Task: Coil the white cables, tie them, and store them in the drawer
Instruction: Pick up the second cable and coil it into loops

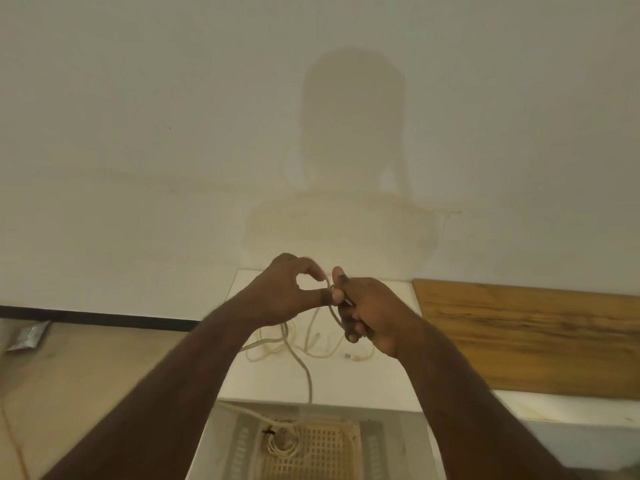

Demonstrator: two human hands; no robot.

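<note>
A pale wall [173, 116] fills most of the view, with a shadow of the person cast on it. Below it sits a white tabletop [360, 382], and to the right a wood board [540, 337] lies flat. Under the near edge of the tabletop the drawer [311, 448] stands open (a tied coil [282, 443] already lies in it on a lattice liner). Loose white cable [294, 351] sprawls over the tabletop, one strand running toward the drawer. Both hands are raised above it, nearly touching. The left hand [287, 292] pinches the cable between thumb and forefinger; the right hand [367, 313] has its fingers curled round a loop of the same cable. A small plug [348, 356] lies on the tabletop.
</note>
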